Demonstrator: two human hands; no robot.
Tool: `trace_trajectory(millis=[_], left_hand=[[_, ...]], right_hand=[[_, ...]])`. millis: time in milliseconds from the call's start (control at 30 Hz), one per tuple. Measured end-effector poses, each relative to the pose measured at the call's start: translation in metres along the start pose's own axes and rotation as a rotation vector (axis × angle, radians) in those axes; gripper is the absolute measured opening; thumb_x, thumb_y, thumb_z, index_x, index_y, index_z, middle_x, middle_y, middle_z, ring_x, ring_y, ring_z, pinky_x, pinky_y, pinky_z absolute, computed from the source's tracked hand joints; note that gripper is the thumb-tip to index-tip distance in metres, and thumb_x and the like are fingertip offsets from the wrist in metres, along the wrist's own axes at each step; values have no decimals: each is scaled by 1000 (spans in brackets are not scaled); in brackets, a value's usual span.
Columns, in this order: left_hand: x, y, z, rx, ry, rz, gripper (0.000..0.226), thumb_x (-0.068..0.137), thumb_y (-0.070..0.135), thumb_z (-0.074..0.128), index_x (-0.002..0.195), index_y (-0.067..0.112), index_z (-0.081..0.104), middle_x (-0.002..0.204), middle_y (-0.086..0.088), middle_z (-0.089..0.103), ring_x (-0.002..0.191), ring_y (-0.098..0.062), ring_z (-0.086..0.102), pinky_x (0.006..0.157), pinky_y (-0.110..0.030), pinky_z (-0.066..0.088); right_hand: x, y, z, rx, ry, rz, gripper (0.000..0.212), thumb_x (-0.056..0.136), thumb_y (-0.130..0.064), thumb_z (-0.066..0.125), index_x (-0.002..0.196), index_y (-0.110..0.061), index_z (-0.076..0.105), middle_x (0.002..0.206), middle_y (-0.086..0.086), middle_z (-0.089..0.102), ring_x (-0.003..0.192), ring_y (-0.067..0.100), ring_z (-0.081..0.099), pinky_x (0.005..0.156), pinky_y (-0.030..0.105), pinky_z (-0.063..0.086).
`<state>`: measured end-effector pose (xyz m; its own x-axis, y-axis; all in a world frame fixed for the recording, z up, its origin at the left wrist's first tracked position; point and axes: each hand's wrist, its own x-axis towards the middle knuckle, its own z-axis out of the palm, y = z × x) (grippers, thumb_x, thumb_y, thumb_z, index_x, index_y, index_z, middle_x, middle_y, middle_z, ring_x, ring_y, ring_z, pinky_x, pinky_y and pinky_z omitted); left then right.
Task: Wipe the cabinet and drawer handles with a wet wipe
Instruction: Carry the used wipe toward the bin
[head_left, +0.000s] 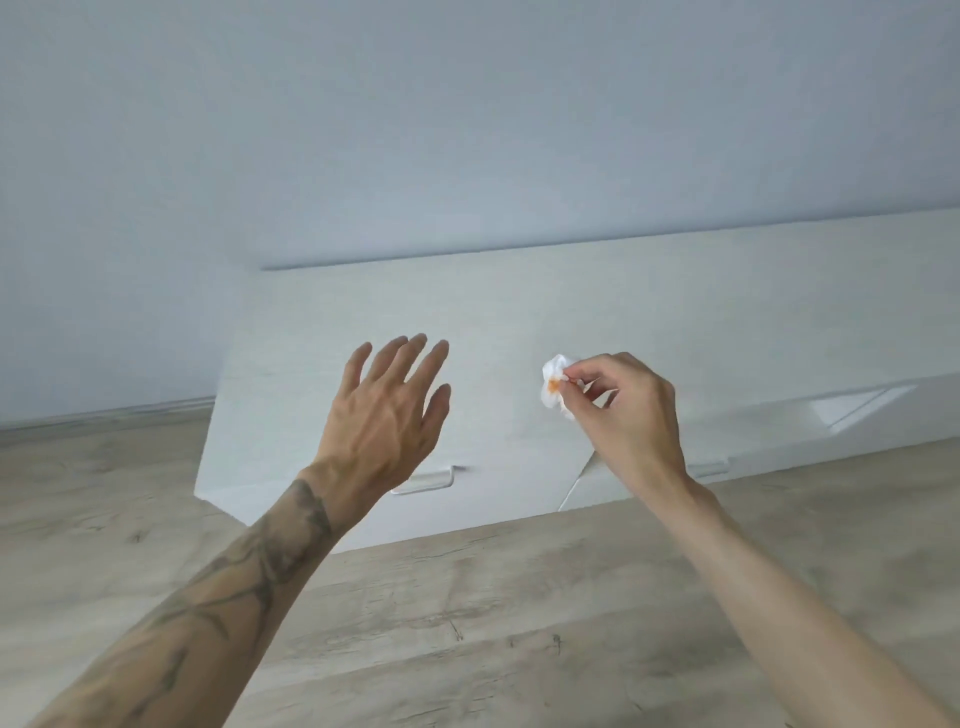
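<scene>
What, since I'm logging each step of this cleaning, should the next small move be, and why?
Probably lower the right hand, which pinches the wet wipe, onto the white handle below the open left hand: the wipe touches no handle yet.

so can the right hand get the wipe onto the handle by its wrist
Probably yes: the right hand pinches the wipe close to that handle, nothing lies between them, and the open left hand is off to one side.
</scene>
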<state>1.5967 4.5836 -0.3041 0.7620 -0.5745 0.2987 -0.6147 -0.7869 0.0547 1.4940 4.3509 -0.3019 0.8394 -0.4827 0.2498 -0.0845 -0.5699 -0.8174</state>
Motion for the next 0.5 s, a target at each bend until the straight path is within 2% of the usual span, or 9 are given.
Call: trace_trajectory(millis=[100, 333, 500], left_hand=[[44, 32, -88, -18, -72, 40, 52, 109, 39, 52, 156, 17, 52, 158, -8, 53, 147, -30, 47, 127, -53, 27], [155, 121, -283, -17, -196, 192, 58, 111, 53, 37, 164, 29, 36, 166, 4, 40, 154, -18, 35, 129, -42, 17], [217, 204, -382, -22, -164, 334, 59, 112, 57, 33, 164, 30, 35, 164, 7, 42, 152, -16, 37, 127, -37, 20]], right_hand=[[28, -63, -79, -35, 13, 53, 16, 92, -15, 78, 83, -28, 76, 90, -14, 71, 79, 6, 67, 71, 8, 43], [85, -197, -272, -167, 121, 138, 7, 91, -15, 78, 90, -22, 78, 96, -6, 70, 83, 14, 70, 82, 36, 57], [100, -250, -393, -261, 198, 136, 8, 93, -22, 76, 86, -26, 76, 94, -10, 69, 81, 10, 69, 81, 36, 57]])
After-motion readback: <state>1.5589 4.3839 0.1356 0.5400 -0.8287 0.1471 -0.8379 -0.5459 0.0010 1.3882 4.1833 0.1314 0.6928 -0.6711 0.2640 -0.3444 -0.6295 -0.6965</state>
